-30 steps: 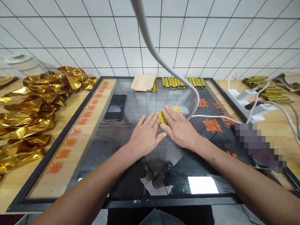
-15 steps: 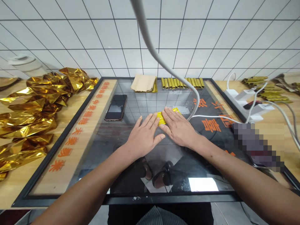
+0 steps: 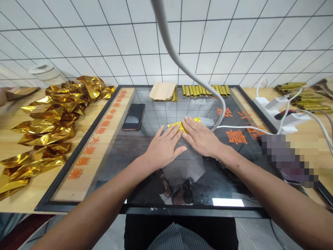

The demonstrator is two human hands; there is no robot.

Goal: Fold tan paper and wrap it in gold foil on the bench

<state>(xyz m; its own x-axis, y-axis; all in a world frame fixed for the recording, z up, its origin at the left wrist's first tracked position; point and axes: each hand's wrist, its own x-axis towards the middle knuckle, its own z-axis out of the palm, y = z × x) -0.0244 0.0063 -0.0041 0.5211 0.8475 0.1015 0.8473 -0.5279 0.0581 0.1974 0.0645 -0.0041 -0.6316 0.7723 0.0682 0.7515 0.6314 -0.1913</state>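
My left hand lies flat with its fingertips on a strip of yellow-gold foil paper, its thumb stretched toward the right. Beside it, my right hand rests on the same strip, fingers out and close together, covering much of the middle. The strip's left end and upper right end show past the fingers. Beneath is a black-framed glass panel. Behind the hands stand a stack of tan and gold paper sheets and a row of gold paper rolls.
A phone lies on the glass to the left. Folded gold foil shapes cover the left tabletop. A thick white cable hangs down near my right hand. At right are a power strip with plugs and more gold rolls.
The view has shifted, so the panel appears farther right and slightly higher. Both hands stay flat on the foil strip; more of its left end now shows beyond my left fingertips.
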